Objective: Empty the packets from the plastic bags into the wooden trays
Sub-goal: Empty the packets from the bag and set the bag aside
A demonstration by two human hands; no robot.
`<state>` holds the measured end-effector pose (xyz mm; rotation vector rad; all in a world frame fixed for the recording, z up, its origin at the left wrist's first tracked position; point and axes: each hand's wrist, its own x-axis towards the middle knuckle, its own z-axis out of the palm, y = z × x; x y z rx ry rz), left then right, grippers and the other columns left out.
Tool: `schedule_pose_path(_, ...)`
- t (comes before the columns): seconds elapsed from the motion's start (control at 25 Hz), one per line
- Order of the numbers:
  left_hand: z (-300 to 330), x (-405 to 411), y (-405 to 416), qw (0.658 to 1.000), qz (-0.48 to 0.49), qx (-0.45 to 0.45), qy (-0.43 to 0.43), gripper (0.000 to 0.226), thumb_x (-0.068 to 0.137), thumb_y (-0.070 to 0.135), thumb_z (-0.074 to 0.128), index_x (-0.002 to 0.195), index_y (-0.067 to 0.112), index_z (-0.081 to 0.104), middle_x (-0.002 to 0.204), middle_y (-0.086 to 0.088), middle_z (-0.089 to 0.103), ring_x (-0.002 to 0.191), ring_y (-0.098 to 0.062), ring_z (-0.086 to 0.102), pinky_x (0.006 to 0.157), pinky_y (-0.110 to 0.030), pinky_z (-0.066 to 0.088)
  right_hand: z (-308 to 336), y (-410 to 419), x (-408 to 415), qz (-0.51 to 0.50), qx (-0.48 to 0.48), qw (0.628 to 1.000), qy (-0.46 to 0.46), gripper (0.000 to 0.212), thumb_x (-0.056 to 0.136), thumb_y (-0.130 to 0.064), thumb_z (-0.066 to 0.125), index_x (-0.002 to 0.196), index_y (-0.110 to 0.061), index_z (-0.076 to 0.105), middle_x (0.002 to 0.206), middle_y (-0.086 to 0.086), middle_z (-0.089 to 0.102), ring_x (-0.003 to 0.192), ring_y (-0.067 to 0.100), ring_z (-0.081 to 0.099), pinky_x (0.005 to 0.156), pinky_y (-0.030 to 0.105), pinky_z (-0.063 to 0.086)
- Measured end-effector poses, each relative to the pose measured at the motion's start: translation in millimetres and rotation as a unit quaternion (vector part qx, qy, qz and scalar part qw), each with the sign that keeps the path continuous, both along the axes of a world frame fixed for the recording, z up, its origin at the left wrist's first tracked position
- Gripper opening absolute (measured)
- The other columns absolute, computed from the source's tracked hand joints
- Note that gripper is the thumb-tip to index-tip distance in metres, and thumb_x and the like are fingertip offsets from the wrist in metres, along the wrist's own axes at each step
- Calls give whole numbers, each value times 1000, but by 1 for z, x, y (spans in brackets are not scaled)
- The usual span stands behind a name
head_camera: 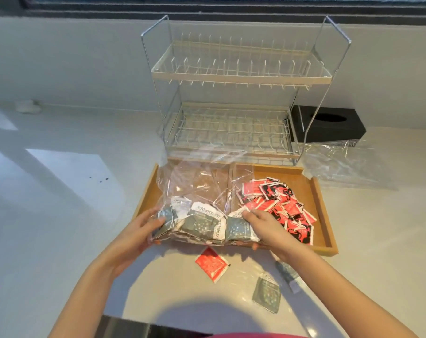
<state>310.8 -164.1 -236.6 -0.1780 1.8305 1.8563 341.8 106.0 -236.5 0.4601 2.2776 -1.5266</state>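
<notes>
- Clear plastic bag [202,191] of grey-green packets [202,225] is held over the left compartment of a wooden tray [321,211].
- Left hand [143,230] grips the bag's left end; right hand [263,225] grips its right end.
- Red packets [278,206] are heaped in the right compartment.
- One red packet [212,264] and a grey-green one [267,292] lie loose on the white counter [60,191].
- An empty bag [343,164] lies beside the wire dish rack [236,93].

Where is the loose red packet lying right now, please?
In the head view, the red packet lies on the counter, just in front of the wooden tray, between the forearms.
</notes>
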Motion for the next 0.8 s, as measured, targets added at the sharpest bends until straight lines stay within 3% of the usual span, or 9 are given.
schedule_pose_path(0.08, 1, -2, -5, 1000, -10, 29, -5, 47, 71, 19, 61, 116, 23, 51, 100, 0, 73, 90, -17, 67, 80, -27, 47, 3, -4, 3, -37, -96, 993, -51, 34, 94, -35, 41, 105, -5, 52, 112, 21, 63, 71, 24, 64, 50, 21, 52)
schedule_pose_path(0.16, 1, -5, -9, 1000, -18, 3, -2, 44, 78, 6, 57, 115, 26, 46, 86, 4, 75, 79, -11, 69, 72, -21, 49, 7, -3, 4, -44, -210, 973, -87, 27, 93, -33, 45, 106, -10, 47, 89, 2, 67, 58, 10, 65, 53, 22, 56)
schedule_pose_path(0.24, 0, -8, -12, 999, -20, -37, -1, 46, 83, 2, 54, 122, 22, 40, 82, 2, 76, 73, -12, 70, 65, -19, 52, 10, 0, 1, -19, -253, 963, -89, 12, 91, -19, 50, 99, -11, 49, 92, 4, 65, 70, 13, 70, 62, 23, 58)
schedule_pose_path(0.32, 0, -10, -14, 998, -15, -62, -5, 50, 84, 3, 54, 130, 13, 37, 94, -8, 72, 77, -19, 70, 63, -19, 55, 10, 2, -4, 22, -189, 979, -68, 14, 89, -8, 51, 102, -13, 51, 101, 13, 67, 87, 23, 70, 79, 33, 58)
schedule_pose_path(0.4, 2, -11, -13, 996, -9, -88, -2, 46, 86, 2, 52, 129, 9, 39, 89, -13, 71, 73, -24, 69, 59, -21, 56, 11, 2, -6, 55, -75, 995, -38, 24, 89, -6, 50, 112, -11, 50, 103, 20, 68, 97, 32, 67, 87, 42, 54)
schedule_pose_path(0.52, 4, -10, -11, 984, 18, -168, 50, 33, 87, 3, 51, 119, 9, 50, 77, -11, 68, 60, -24, 65, 44, -18, 52, 13, -1, -11, 76, -28, 997, -19, 40, 93, -9, 43, 132, -2, 36, 77, 10, 63, 82, 20, 71, 65, 28, 58)
schedule_pose_path(0.64, 4, -12, -10, 967, 61, -230, 95, 29, 88, 8, 52, 116, 11, 52, 68, -6, 62, 57, -20, 62, 39, -15, 47, 19, -1, -18, 69, -17, 997, 1, 47, 94, -9, 43, 137, 1, 29, 79, 11, 62, 79, 21, 70, 62, 25, 59)
schedule_pose_path(0.72, 7, -14, -10, 957, 85, -247, 127, 20, 87, 13, 53, 107, 14, 56, 62, -4, 61, 37, -11, 53, 34, -15, 41, 29, -2, -21, 66, 20, 997, 46, 44, 94, -12, 45, 134, 1, 36, 79, 13, 64, 59, 9, 69, 47, 17, 52)
schedule_pose_path(0.8, 13, -16, -11, 947, 107, -258, 160, 9, 85, 18, 56, 93, 18, 60, 51, 1, 62, 26, -8, 40, 30, -13, 33, 37, -3, -24, 57, 59, 992, 99, 36, 93, -16, 46, 127, -3, 46, 76, 12, 68, 50, 5, 65, 47, 20, 53)
